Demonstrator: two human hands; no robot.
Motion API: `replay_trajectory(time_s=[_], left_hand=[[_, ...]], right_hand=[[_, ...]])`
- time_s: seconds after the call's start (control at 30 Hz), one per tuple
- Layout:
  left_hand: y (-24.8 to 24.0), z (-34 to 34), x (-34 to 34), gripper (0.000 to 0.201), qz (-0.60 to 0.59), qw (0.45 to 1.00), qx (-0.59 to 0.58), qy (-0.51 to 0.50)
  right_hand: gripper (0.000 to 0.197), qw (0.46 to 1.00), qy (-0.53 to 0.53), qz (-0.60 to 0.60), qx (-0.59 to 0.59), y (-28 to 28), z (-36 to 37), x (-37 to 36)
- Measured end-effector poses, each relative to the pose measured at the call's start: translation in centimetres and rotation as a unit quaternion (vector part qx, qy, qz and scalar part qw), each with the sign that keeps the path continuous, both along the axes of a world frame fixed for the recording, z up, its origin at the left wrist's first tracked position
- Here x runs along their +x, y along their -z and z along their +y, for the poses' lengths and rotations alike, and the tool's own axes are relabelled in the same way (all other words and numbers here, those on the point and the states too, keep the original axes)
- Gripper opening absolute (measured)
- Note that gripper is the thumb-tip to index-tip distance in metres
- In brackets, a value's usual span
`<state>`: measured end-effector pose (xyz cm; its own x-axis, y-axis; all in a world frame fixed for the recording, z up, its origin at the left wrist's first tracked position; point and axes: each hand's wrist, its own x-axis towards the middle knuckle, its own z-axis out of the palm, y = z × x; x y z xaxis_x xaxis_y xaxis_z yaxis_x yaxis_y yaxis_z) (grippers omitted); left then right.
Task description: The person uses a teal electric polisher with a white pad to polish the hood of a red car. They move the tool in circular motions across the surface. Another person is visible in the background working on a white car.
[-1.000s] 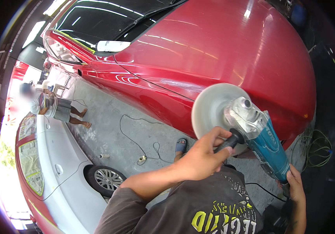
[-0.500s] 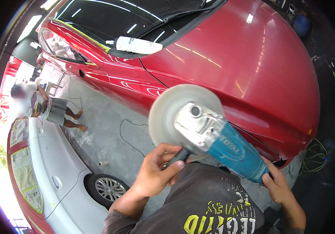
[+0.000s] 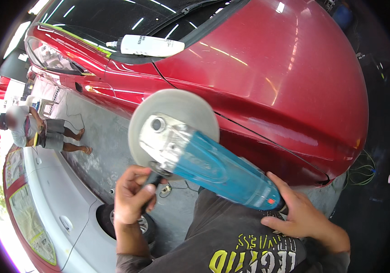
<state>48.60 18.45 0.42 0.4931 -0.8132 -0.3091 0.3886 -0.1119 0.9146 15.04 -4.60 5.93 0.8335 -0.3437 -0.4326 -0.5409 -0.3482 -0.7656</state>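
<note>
A teal power polisher (image 3: 224,170) with a silver head lies across in front of me, above my shirt. My left hand (image 3: 132,198) is wrapped round its black side handle (image 3: 158,174). My right hand (image 3: 302,214) grips the rear end of the polisher body, thumb below and fingers on top. At the polisher's far end the round whitish pad (image 3: 197,107) looks smeared and overlaps the fender of the red car (image 3: 286,82) in my view; I cannot tell if they touch. A white squeeze bottle (image 3: 152,46) lies on its side at the windshield base.
On the left stands a silver and red car (image 3: 67,200) with masked windows. Beyond it is another person (image 3: 45,129) in shorts. Cords run over the grey floor (image 3: 99,154), and a coiled hose (image 3: 362,170) lies by the red car's front. A blue container (image 3: 342,17) stands far right.
The polisher has moved left and toward me, together with both hands. More of its rear body now shows. The view has shifted slightly, and the person at left has shifted posture.
</note>
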Motion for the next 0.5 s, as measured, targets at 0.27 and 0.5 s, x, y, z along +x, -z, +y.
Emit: replay_trajectory(time_s=[0.27, 0.5], left_hand=[[1.9, -5.4, -10.9, 0.037, -0.062, 0.984, 0.005, 0.165], [0.6, -6.6, -10.1, 0.037, -0.079, 0.983, 0.025, 0.165]], right_hand=[[0.087, 0.964, 0.256, -0.066, 0.018, 5.3, 3.5, -14.5], [0.077, 0.951, 0.282, -0.121, 0.035, 9.4, 4.1, -14.8]])
